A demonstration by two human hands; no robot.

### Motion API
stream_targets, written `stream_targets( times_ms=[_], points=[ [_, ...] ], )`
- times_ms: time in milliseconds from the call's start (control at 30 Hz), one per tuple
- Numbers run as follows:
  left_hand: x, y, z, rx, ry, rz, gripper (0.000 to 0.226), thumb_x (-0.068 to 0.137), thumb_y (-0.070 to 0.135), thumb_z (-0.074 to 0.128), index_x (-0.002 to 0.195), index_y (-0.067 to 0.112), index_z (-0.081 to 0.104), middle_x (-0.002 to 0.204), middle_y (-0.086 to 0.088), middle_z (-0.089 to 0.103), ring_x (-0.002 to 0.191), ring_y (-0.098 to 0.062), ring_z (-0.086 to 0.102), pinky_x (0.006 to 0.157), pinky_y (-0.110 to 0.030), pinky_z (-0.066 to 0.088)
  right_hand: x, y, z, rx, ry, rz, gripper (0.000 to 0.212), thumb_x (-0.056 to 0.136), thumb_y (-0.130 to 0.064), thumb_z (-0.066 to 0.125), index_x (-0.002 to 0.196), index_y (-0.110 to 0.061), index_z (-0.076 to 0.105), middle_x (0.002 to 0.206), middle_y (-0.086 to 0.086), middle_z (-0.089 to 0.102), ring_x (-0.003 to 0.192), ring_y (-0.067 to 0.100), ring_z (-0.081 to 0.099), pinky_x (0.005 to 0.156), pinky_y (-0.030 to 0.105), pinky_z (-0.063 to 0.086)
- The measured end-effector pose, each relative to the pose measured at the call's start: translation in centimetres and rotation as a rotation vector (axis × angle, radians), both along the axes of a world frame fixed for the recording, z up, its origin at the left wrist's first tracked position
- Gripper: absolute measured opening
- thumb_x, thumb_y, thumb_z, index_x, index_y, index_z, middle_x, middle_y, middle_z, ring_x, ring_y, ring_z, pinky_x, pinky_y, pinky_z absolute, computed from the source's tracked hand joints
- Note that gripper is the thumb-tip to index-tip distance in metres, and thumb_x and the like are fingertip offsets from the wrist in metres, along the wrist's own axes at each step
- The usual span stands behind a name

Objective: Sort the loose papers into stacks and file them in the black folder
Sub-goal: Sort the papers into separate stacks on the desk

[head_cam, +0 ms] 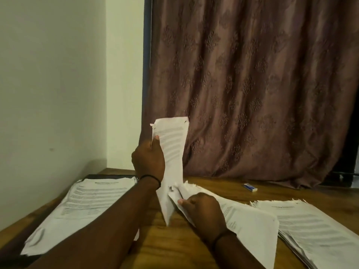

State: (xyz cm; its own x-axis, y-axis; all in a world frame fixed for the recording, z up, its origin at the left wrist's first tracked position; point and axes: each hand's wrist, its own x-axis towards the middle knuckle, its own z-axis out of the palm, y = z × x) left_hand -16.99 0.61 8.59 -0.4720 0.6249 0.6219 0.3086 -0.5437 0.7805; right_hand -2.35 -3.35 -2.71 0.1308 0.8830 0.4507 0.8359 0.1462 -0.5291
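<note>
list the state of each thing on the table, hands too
left hand: grips the raised sheet
raised sheet: upright, curled, lifted
right hand: pinches the middle stack's edge
middle stack: flat on the table, edge lifted
left stack: flat on the black folder
black folder: lying under that stack
right stack: flat, untouched

**Posture of the arms.** We see the left forearm rising from the lower left to the frame's centre. There the left hand (pixel 148 158), its back toward us, pinches the upright sheet (pixel 172 152) between thumb and fingers. The right hand (pixel 204 210), at lower centre with knuckles up, curls its fingers and pinches the edge of the papers (pixel 242 216) under its thumb. Each wrist bears a dark band (pixel 150 178). The hands are apart.
</note>
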Motion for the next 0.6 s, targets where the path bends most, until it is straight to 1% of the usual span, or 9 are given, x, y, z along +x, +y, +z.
stream_targets(
  times_ms=[67,133,167,233,300,367,467,567,600],
  points=[
    [-0.7,-0.6,1.4,0.062,0.016,-0.008,0.039,0.097,0.038,0.05,0.1,0.005,0.071,0.092,-0.011,0.072,0.072,-0.014,0.058,0.058,-0.012,0.039,-0.1,0.2,-0.2,-0.017,0.134,0.026,0.04,0.093,-0.046,0.052,0.083,-0.013,0.072,0.075,0.005,0.068,0.065,0.009,0.053,0.069,0.026,0.049],
    [-1.3,-1.3,2.2,0.095,0.016,-0.017,0.038,0.097,0.038,0.049,0.102,0.008,0.071,0.094,-0.009,0.073,0.074,-0.013,0.06,0.062,-0.01,0.04,0.1,0.5,-0.2,0.051,0.261,-0.04,0.023,0.096,-0.026,0.055,0.09,-0.018,0.075,0.091,0.001,0.073,0.078,0.009,0.059,0.075,0.019,0.047],
    [-1.5,-1.6,2.4,0.097,0.014,-0.017,0.038,0.098,0.037,0.048,0.102,0.007,0.071,0.094,-0.01,0.072,0.073,-0.013,0.059,0.062,-0.01,0.04,0.2,0.3,-0.1,0.116,0.327,-0.111,0.021,0.097,-0.019,0.053,0.092,-0.021,0.074,0.097,0.001,0.073,0.087,0.012,0.062,0.078,0.018,0.045],
    [-1.7,-2.1,2.7,0.092,-0.01,-0.021,0.038,0.099,0.035,0.046,0.1,0.006,0.07,0.094,-0.011,0.072,0.074,-0.012,0.057,0.062,-0.01,0.038,0.6,-0.2,0.7,0.32,0.452,-0.244,0.018,0.098,-0.012,0.053,0.103,-0.021,0.069,0.112,0.007,0.07,0.103,0.022,0.063,0.09,0.025,0.043],
    [-1.7,-2.5,3.2,0.091,-0.036,-0.033,0.038,0.101,0.033,0.044,0.101,0.005,0.07,0.095,-0.011,0.071,0.076,-0.012,0.057,0.061,-0.008,0.037,0.9,-1.3,2.6,0.477,0.565,-0.311,0.032,0.097,-0.009,0.057,0.128,-0.013,0.057,0.13,0.013,0.061,0.118,0.032,0.057,0.1,0.039,0.043],
    [-1.4,-2.9,3.9,0.104,-0.044,-0.051,0.037,0.102,0.032,0.043,0.103,0.005,0.069,0.097,-0.009,0.07,0.076,-0.01,0.056,0.059,-0.006,0.035,1.3,-2.8,5.2,0.554,0.681,-0.362,0.049,0.096,-0.009,0.058,0.143,-0.013,0.043,0.137,0.016,0.056,0.123,0.037,0.054,0.1,0.045,0.045],
    [-0.5,-2.9,4.8,0.087,-0.058,-0.146,0.04,0.102,0.039,0.039,0.105,0.011,0.067,0.092,0.0,0.066,0.069,-0.005,0.055,0.057,-0.008,0.039,2.0,-4.5,9.1,0.673,0.659,-0.382,0.037,0.1,-0.014,0.053,0.136,-0.009,0.055,0.127,0.016,0.063,0.113,0.033,0.061,0.095,0.035,0.046],
    [0.9,-2.8,5.2,0.054,-0.124,-0.263,0.054,0.089,0.072,0.032,0.089,0.03,0.065,0.088,0.006,0.07,0.072,-0.01,0.064,0.066,-0.031,0.056,1.9,-5.2,12.6,0.881,0.578,-0.331,0.025,0.101,-0.014,0.052,0.112,-0.001,0.07,0.106,0.014,0.071,0.088,0.021,0.063,0.085,0.021,0.045],
    [1.4,-3.0,5.4,0.041,-0.156,-0.331,0.052,0.089,0.072,0.033,0.087,0.03,0.064,0.087,0.006,0.07,0.071,-0.011,0.065,0.066,-0.029,0.058,1.6,-5.4,13.6,0.953,0.516,-0.315,0.023,0.1,-0.013,0.054,0.106,-0.001,0.072,0.1,0.013,0.073,0.083,0.019,0.063,0.081,0.02,0.046]
  ],
)
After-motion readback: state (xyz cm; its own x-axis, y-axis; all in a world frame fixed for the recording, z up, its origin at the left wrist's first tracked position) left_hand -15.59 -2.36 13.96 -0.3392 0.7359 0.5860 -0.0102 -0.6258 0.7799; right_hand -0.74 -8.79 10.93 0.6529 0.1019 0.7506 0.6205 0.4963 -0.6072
